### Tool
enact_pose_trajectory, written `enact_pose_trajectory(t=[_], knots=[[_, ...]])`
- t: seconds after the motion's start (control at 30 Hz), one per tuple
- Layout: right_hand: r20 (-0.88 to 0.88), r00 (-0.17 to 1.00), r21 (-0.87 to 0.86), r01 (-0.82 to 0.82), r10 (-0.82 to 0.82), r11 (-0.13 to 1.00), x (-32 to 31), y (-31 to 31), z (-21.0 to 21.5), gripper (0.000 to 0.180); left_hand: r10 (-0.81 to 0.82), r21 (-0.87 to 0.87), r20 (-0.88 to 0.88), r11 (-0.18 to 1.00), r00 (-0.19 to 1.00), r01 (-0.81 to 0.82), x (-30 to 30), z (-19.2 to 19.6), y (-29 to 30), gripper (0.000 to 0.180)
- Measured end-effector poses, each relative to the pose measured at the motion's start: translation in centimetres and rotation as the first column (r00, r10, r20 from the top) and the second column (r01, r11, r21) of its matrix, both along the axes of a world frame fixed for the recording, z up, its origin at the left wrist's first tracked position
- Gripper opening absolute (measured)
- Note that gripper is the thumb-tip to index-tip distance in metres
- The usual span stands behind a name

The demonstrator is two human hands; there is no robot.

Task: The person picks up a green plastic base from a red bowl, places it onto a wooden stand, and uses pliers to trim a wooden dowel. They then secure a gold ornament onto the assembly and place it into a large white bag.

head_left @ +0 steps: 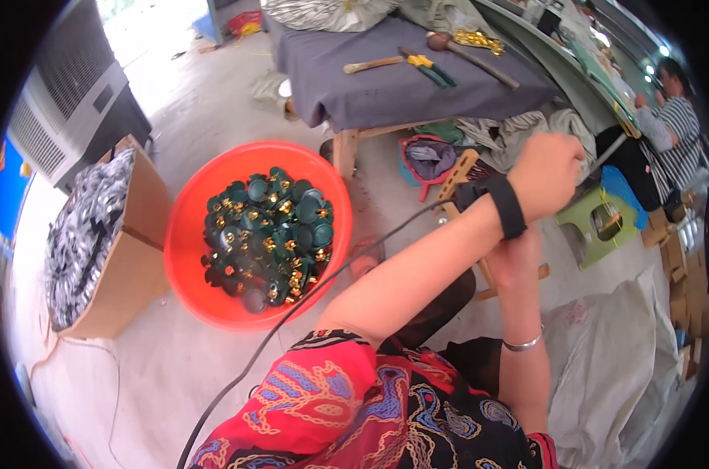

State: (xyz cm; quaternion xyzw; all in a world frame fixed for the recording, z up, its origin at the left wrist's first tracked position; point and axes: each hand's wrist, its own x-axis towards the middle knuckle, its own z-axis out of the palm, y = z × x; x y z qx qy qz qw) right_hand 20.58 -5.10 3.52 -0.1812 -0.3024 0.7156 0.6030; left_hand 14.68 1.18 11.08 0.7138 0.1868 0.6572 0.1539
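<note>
Black strap-like wristband [506, 206] around the wrist of the left hand [546, 176], fingers curled in, can't tell if holding anything. Right hand [515, 254] just below that wrist, fingers hidden, grip unclear. Round orange plastic tub [184, 227] of dark green, gold-fitted discs [306, 209] on grey floor [178, 359], left.

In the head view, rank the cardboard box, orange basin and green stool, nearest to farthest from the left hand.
From the left hand:
1. Green stool: to its right.
2. Orange basin: to its left.
3. Cardboard box: farther left, past the basin.
</note>
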Motion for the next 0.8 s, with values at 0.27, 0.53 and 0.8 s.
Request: enact_pose_trajectory(t=[0.27, 0.53, 0.8], knots=[[-0.035, 0.989, 0.023, 0.146, -0.145, 0.989, -2.3, -1.2, 2.6, 0.040, -0.586, -0.358, 0.743, 0.061, 0.324, 0.932, -1.0, 2.8, -3.2, 0.019], [0.420, 0.878, 0.290, -0.369, 0.229, 0.883, 1.0, 0.5, 5.3, 0.063, -0.731, -0.357, -0.571, 0.631, 0.374, 0.689, 0.6, 0.9, -7.6, 0.027], [0.855, 0.517, 0.317, -0.576, 0.036, 0.754, 4.7, 2.0, 10.5, 0.071, -0.057, 0.032, -0.703, 0.993, 0.709, 0.111, -3.2, -8.1, -4.6, 0.011]])
